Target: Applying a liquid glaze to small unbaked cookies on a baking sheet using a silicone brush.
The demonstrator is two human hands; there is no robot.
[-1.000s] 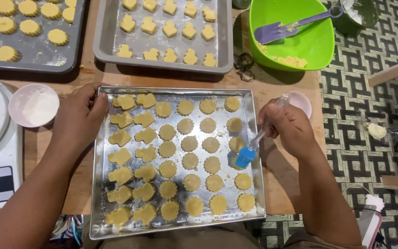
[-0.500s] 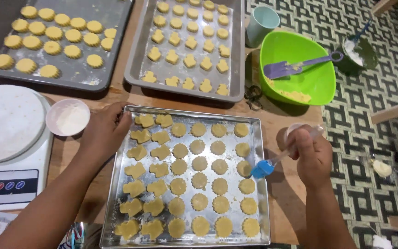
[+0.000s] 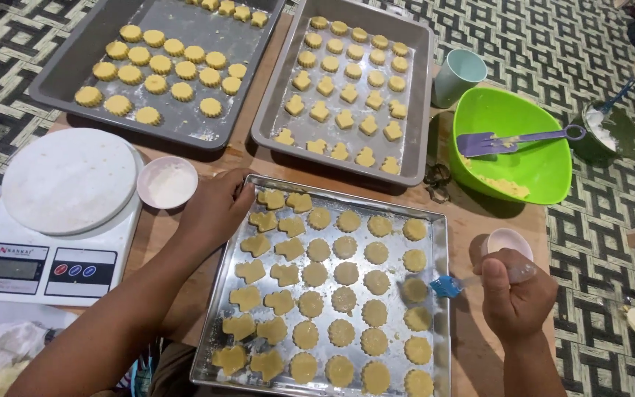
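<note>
Patterned black-and-white floor mats surround a low wooden table [image 3: 185, 242] crowded with baking gear. At far left sits a white kitchen scale [image 3: 56, 220] with a round platform, and just beside it a small white bowl [image 3: 167, 181] of powder. Behind them lies a dark tray [image 3: 75, 88] of round fluted cookies. The left hand [image 3: 218, 209] rests on the top-left corner of a shiny metal tray [image 3: 439, 242], fingers curled over its rim and holding it. That tray carries rows of unbaked cookies [image 3: 332, 294], shaped ones at left and round ones at right. Above it a second grey tray [image 3: 420, 95] holds more shaped pieces. Further right, the right hand [image 3: 517, 298] is closed in a fist around a blue-tipped pastry brush [image 3: 450, 286], whose bristles touch the tray's right edge near a round cookie. A small pink cup [image 3: 506, 240] stands just behind that hand. A green bowl [image 3: 545, 158] with a purple spatula [image 3: 516, 140] sits beyond, a pale mug [image 3: 458, 76] beside it.
</note>
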